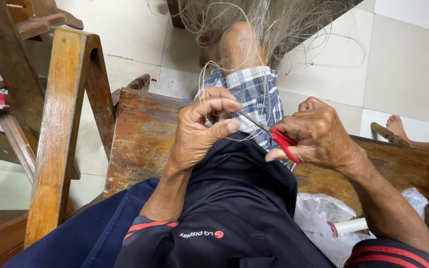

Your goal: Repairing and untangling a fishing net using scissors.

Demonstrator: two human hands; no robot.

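My left hand point(202, 130) pinches thin pale net threads point(254, 20) between thumb and forefinger, just above my lap. My right hand point(319, 135) grips small scissors with red handles point(285, 142). The metal blades point left toward the pinched threads. A tangle of fine netting hangs down from the top of the view over my raised knee point(239, 47). My plaid shorts point(255, 97) and a dark shirt point(234, 208) lie under both hands.
I sit on a worn wooden bench point(142, 139) with a wooden armrest point(63, 124) at left. A white plastic bag point(323, 218) lies by my right side. Another person's bare feet point(418, 130) rest on the tiled floor at far right.
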